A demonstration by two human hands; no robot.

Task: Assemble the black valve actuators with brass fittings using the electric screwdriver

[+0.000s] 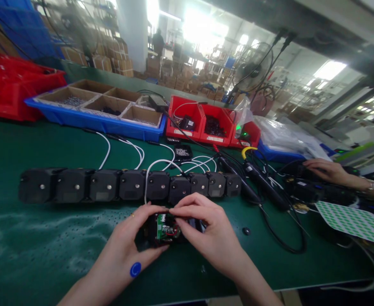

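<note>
Between my hands is a black housing with a green circuit board (pixel 161 227) and thin red and black wires showing inside it. My left hand (pixel 126 244) grips this housing from the left, thumb below and fingers above; a round blue sticker is on the hand. At the housing's upper right, my right hand (pixel 206 229) has its thumb and fingers pinched together. What lies between those fingertips is hidden. A dark part shows under my right palm, too covered to make out. Just behind stands a row of black boxy units (pixel 104 186), several with white cables.
Two black electric screwdrivers (pixel 265 185) lie right of the row. Behind are a blue divided tray (pixel 100 121) of screws and red bins (pixel 217 125) of parts. A small black disc (pixel 246 231) lies at right. Another person's hand (pixel 329 170) works beyond, near a green-patterned sheet (pixel 355 221).
</note>
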